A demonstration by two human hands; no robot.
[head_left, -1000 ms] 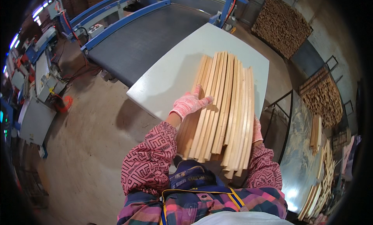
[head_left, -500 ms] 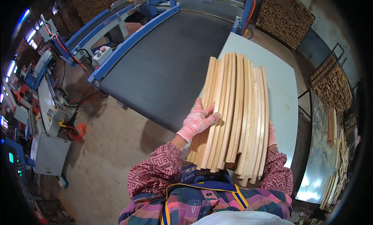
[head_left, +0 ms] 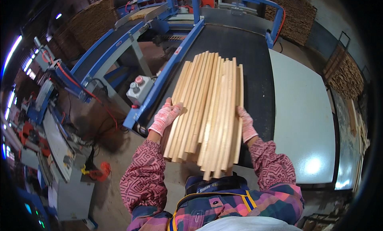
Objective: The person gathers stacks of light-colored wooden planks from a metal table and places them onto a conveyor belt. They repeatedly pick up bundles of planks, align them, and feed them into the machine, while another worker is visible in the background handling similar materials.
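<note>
A bundle of pale wooden strips (head_left: pixel 207 111), laid side by side with uneven ends, lies between my two hands over the black conveyor belt (head_left: pixel 255 91). My left hand (head_left: pixel 166 116), in a pink and white knit glove, grips the bundle's left side, thumb on top. On the opposite side my right hand (head_left: pixel 246 122), gloved the same way, presses against the outer strip; part of its fingers is hidden by the wood. The strips' near ends jut out past the belt's front edge toward my body. Whether the bundle rests on the belt or hangs just above it, I cannot tell.
A pale smooth table (head_left: pixel 305 123) adjoins the belt on the right. Along the belt's left runs a blue rail (head_left: pixel 175 67) with a grey control box (head_left: pixel 139 89) carrying a red button. Other machinery with red hoses stands at left. Wood stacks (head_left: pixel 293 17) line the back.
Both hands have carried the strips leftward from the pale table's edge onto or over the belt. My view has turned right to left with them, and my right hand now shows more fully.
</note>
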